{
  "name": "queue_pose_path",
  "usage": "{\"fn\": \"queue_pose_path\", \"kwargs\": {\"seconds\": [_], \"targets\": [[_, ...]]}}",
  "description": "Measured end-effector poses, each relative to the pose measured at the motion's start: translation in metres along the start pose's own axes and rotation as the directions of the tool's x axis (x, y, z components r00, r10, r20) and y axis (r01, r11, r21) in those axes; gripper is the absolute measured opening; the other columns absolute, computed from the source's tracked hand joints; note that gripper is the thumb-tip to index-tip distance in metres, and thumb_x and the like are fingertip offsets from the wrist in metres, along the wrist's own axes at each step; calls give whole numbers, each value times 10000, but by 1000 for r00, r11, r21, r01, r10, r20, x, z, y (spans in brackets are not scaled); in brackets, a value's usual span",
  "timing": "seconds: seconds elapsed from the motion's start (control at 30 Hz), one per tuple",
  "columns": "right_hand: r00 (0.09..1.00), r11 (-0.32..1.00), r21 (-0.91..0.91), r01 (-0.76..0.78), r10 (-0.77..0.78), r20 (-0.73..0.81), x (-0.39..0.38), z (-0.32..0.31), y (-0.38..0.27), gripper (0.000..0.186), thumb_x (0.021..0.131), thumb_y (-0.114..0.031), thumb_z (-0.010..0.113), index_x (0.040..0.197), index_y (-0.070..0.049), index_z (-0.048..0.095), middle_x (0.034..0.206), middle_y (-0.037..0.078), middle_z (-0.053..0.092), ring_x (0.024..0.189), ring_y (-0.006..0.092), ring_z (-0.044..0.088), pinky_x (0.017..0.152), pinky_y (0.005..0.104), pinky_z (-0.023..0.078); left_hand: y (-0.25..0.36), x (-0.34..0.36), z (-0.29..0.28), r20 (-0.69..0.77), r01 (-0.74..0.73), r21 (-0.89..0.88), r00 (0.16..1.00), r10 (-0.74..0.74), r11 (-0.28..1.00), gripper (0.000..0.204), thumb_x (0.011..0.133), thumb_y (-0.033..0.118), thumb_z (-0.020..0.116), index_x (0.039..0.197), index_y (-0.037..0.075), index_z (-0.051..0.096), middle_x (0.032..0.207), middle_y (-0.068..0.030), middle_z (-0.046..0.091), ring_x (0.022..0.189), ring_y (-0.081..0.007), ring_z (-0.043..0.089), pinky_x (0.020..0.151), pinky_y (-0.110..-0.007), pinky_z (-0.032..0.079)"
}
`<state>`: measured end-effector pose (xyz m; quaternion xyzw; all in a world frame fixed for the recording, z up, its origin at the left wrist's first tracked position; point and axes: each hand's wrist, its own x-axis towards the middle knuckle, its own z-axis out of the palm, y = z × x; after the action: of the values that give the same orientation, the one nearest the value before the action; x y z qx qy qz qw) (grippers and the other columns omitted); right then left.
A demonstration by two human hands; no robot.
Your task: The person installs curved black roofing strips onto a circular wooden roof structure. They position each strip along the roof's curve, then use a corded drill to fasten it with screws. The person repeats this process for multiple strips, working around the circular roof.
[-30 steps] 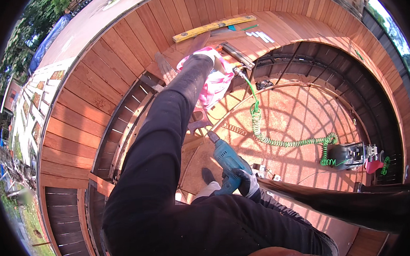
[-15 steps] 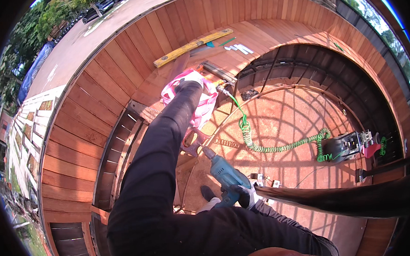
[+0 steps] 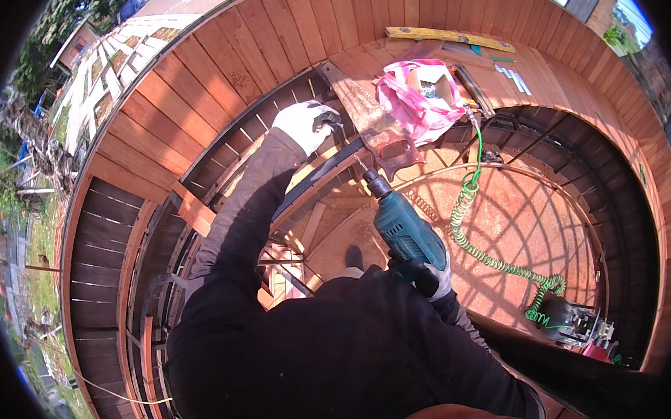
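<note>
My right hand, in a white and black glove, grips a teal power drill by its handle. The drill's bit points up and away, toward the open framing of the curved bench. Over that framing is my gloved left hand, its fingers pinched together; what they hold, if anything, is too small to make out. A handsaw lies between the drill and a pink plastic bag. Inside the bag sits an open box of small grey metal pieces, probably fasteners.
Beyond the bag, a yellow spirit level lies on the bench boards. A dark and orange tool by the bag joins a green coiled air hose, which runs to a compressor at right. A curved wooden wall rings the bench.
My left hand has come out of the pink bag and moved left over the bench framing. The drill has risen slightly, and the view has turned left.
</note>
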<state>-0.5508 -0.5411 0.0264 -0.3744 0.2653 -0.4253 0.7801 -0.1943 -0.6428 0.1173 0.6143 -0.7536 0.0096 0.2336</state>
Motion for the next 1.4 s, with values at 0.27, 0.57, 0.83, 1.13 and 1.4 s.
{"fn": "queue_pose_path", "kwargs": {"seconds": [0.27, 0.57, 0.83, 1.13, 1.4], "targets": [[959, 932, -328, -153, 221, 180, -3, -36, 48, 849, 718, -286, 796, 1382, 26, 368, 1063, 200, 644, 860, 259, 690, 740, 347, 576, 46, -162, -54, -40, 235, 65, 972, -233, 970, 191, 788, 163, 659, 965, 105, 702, 973, -58, 684, 931, -254, 643, 833, -350, 526], [918, 907, -421, -16, 180, 353, -15, -1, 50, 834, 705, -248, 796, 1375, 33, 385, 1047, 202, 652, 842, 259, 694, 735, 343, 574, 65, -220, -80, -41, 349, 68, 937, -347, 935, 206, 787, 152, 639, 979, 97, 688, 969, -68, 674, 931, -262, 637, 840, -370, 517], [915, 877, -477, 55, 147, 375, -25, -3, 55, 827, 711, -231, 776, 1382, 40, 378, 1081, 208, 643, 862, 278, 694, 759, 360, 575, 66, -234, -93, 5, 263, 149, 964, -266, 953, 234, 748, 126, 660, 981, 105, 682, 936, -65, 665, 913, -277, 634, 816, -379, 518], [892, 950, -310, 27, 117, 437, -31, 17, 37, 857, 706, -236, 775, 1400, 43, 356, 1146, 209, 629, 876, 283, 697, 768, 367, 578, 77, -229, -103, 77, 137, 197, 985, -155, 971, 242, 714, 111, 681, 955, 110, 672, 895, -71, 650, 870, -283, 633, 805, -392, 521], [914, 938, -347, -17, 156, 375, -36, 24, 28, 798, 697, -252, 759, 1359, 28, 412, 1055, 176, 661, 833, 251, 696, 708, 334, 582, 80, -226, -100, -63, 267, -224, 956, -287, 937, 386, 776, 112, 665, 1154, 71, 598, 902, -92, 645, 811, -229, 639, 764, -339, 527]]}}
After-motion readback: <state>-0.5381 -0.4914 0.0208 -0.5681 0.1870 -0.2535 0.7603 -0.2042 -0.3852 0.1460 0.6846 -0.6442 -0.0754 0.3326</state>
